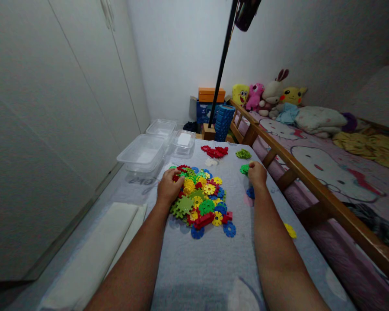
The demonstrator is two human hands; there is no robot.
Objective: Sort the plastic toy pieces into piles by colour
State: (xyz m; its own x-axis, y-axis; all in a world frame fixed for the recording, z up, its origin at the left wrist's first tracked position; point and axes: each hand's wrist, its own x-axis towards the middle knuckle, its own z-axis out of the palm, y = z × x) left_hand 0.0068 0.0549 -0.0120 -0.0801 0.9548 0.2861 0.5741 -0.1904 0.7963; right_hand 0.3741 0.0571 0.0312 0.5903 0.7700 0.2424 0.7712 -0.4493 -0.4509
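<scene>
A mixed heap of plastic interlocking discs [197, 201] in red, yellow, green and blue lies mid-table, with square olive-green toothed pieces [184, 206] among them. My left hand [170, 186] is at the heap's left side, fingers bent and thumb close to the fingertips; what lies between them is mostly hidden. To the right of the heap, my right hand [258, 173] has its fingers closed at a small group of green discs [244, 169], seemingly pinching one. Below that hand sits a blue disc [250, 192], partly covered by the wrist.
Red pieces [215, 151], olive-green pieces [243, 153] and white pieces [211, 162] lie in separate groups farther back. A yellow disc [290, 230] is beside my right forearm. Clear plastic containers [142, 151] and folded white cloth [100, 242] occupy the left. A wooden bed rail [282, 162] borders the right.
</scene>
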